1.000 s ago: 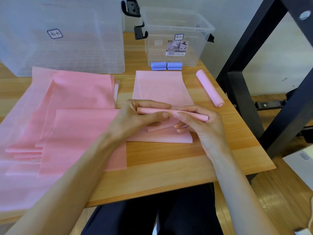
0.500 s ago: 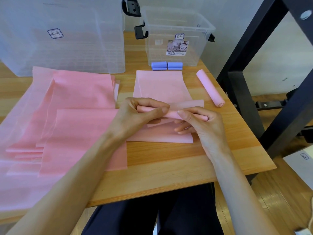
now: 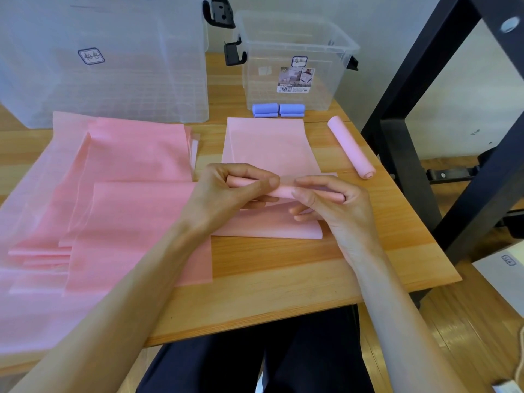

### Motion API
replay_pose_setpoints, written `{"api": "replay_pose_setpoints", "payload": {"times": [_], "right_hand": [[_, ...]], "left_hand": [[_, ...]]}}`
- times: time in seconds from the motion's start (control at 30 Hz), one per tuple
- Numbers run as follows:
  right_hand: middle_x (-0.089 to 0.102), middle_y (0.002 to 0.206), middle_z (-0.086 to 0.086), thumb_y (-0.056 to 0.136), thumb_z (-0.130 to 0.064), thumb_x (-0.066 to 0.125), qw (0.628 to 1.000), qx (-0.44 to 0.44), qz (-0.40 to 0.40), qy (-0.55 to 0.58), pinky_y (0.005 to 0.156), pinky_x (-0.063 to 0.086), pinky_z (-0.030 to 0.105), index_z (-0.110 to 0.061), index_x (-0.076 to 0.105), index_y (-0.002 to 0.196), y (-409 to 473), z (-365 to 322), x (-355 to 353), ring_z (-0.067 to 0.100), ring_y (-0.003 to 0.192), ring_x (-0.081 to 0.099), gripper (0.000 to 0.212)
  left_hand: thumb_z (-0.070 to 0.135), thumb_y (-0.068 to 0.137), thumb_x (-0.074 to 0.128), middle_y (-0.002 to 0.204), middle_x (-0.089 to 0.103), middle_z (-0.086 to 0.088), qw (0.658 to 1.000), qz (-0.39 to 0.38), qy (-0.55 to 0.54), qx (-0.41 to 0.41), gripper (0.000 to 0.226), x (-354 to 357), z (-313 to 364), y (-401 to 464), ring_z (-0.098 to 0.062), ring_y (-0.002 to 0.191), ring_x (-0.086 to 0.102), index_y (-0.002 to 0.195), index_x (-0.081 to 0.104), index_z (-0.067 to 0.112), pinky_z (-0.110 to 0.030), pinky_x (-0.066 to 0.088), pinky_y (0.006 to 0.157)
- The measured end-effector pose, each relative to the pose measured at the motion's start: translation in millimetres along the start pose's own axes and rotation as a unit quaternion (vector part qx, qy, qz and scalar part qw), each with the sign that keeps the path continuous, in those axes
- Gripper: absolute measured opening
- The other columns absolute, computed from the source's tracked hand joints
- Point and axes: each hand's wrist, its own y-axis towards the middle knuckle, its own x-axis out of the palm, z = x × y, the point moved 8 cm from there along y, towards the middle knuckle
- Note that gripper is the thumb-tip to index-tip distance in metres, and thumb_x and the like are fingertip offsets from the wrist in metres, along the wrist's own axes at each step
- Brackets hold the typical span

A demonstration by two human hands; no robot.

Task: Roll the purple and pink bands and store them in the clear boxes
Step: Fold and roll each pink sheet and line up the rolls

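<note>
Rolling: pink band point(image 3: 283, 191) half rolled, held just above the counter point(image 3: 283, 268), flat tail point(image 3: 269, 146) lying out toward the boxes.
Left grip: left hand point(image 3: 226, 194) curled round the left end of the roll, thumb on top.
Right grip: right hand point(image 3: 331, 205) curled round the right end, fingertips point(image 3: 303, 194) pinching it.
Loose roll: may spring open if either hand lets go too soon; looks thin and stretchy.
Crooked roll: may go slanted like a cone if one hand turns faster than the other.
Tail: may slide or fold over when tugged, so bumps get rolled in.
Done roll point(image 3: 351, 151): near the counter's right edge, could tip off if bumped.
Purple rolls point(image 3: 278, 110): by the small box point(image 3: 295, 61), not inside yet.
Pink stack point(image 3: 113, 194): many flat bands left, hanging off the left side, may slip down.
Big box point(image 3: 107, 61): far back, behind the stack.
</note>
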Motion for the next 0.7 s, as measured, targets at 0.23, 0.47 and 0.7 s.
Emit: {"api": "replay_pose_setpoints", "payload": {"times": [0.23, 0.47, 0.7], "right_hand": [[0.076, 0.080, 0.009, 0.079, -0.023, 0.075, 1.000, 0.003, 0.021, -0.001, 0.056, 0.059, 0.029, -0.007, 0.076, 0.091, 0.4, 2.2, -4.7, 0.026, 0.060, 0.072, 0.020], [0.077, 0.083, 0.008, 0.080, -0.010, 0.076, 1.000, -0.004, -0.006, 0.000, 0.059, 0.060, 0.027, -0.006, 0.075, 0.097, -0.4, 0.1, -0.1, 0.024, 0.063, 0.073, 0.018], [0.076, 0.081, 0.008, 0.079, -0.021, 0.075, 1.000, 0.007, -0.002, -0.001, 0.059, 0.060, 0.029, -0.010, 0.075, 0.092, 0.0, 2.2, -0.1, 0.025, 0.062, 0.072, 0.017]], "left_hand": [[0.014, 0.082, 0.075, 0.087, 0.078, -0.001, 0.999, -0.017, 0.034, 0.014, 0.010, 2.9, 3.3, -1.0, -0.009, 0.080, 0.072, 0.091, 0.078, 0.017, -0.017, 0.056, 0.073], [0.015, 0.087, 0.071, 0.083, 0.078, -0.004, 1.000, 0.000, 0.006, -0.012, 0.009, 0.0, -0.5, -0.2, -0.013, 0.078, 0.075, 0.094, 0.076, 0.012, -0.018, 0.057, 0.071], [0.017, 0.081, 0.077, 0.082, 0.077, -0.003, 0.999, 0.002, 0.034, 0.006, 0.008, -2.2, 0.1, 0.6, -0.009, 0.074, 0.070, 0.089, 0.078, 0.018, -0.018, 0.056, 0.073]]}}
